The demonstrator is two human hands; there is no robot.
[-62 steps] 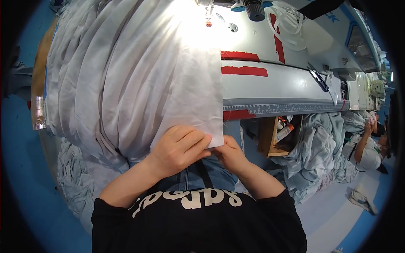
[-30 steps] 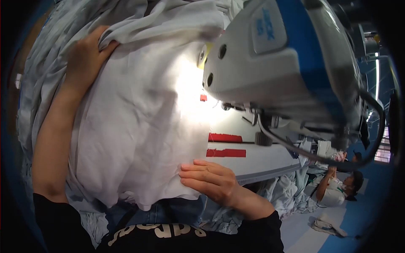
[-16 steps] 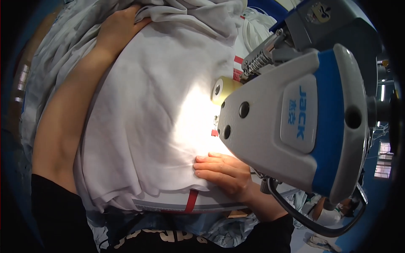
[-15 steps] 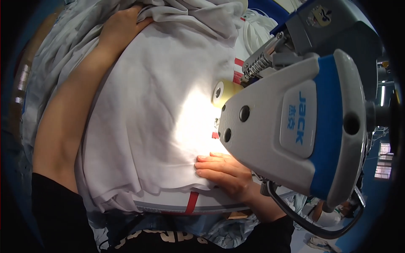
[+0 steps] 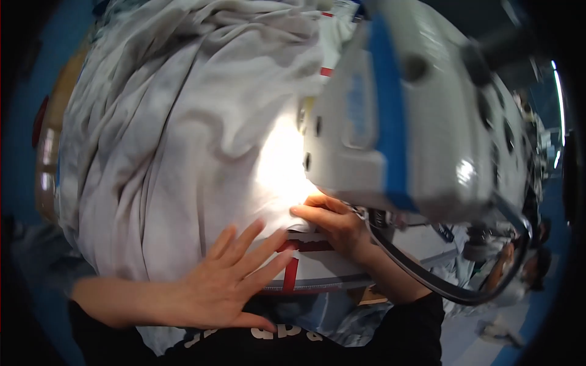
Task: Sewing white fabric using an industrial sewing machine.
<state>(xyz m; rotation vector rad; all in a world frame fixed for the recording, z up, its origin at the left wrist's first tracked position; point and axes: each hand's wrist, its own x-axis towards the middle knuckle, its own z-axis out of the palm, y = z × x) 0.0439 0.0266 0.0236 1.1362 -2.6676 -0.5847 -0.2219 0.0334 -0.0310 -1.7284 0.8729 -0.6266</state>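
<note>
A wide pale grey-white fabric covers the machine table, gathered in deep folds on the left and at the back. My left hand, a little blurred, is spread open at the near side, its fingertips over the fabric's front edge and holding nothing. Beside the sewing machine's head, my right hand is closed on the fabric's near right edge, thumb and fingers together. A bright lamp patch lights the cloth there. The needle area is hidden behind the head.
Red tape strips mark the table's front edge, along a measuring tape. A black cable loops below the machine head. Another person is at the far right, with cloth around.
My left hand has come from the far side of the fabric to its near edge. My right fingers, flat before, now grip the edge. The view has shifted, and the fabric is more bunched.
</note>
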